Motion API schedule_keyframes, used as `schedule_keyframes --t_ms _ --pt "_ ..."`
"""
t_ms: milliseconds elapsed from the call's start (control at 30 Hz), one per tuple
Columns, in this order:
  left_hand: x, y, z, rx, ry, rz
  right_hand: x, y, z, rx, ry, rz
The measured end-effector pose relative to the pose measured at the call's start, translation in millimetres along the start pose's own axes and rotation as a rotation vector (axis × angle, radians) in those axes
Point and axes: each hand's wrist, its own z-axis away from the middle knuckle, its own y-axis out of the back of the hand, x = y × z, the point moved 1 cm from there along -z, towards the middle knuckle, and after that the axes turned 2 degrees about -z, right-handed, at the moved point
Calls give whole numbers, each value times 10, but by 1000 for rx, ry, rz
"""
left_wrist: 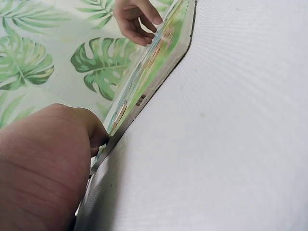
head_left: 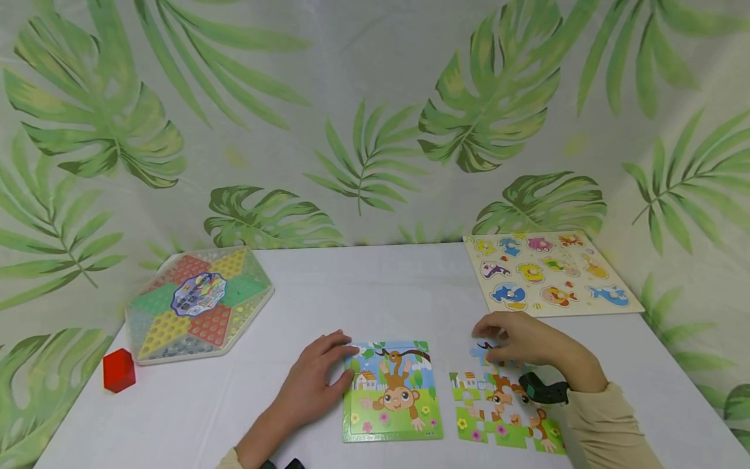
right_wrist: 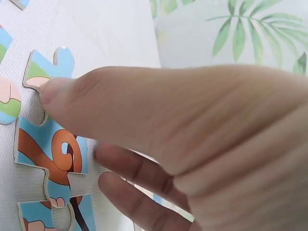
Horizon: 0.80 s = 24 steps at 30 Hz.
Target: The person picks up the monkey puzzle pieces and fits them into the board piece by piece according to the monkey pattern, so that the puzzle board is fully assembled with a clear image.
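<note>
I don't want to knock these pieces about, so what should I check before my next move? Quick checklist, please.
1. Left hand touching the monkey picture board: ok, at its left side.
2. Right hand gripping a piece: cannot tell; its thumb overlaps one in the right wrist view and hides any contact.
3. Visible puzzle pieces picture side up: ok.
4. Pieces all fitted together: not ok, gaps show between several.
5. Red block and hexagonal game box away from the pieces: ok, both are over at the left.
</note>
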Motion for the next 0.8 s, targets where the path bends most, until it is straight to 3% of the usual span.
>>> schedule_keyframes --t_ms 800 --pt "-36 -12 14 -13 21 18 53 -5 -3 -14 47 -18"
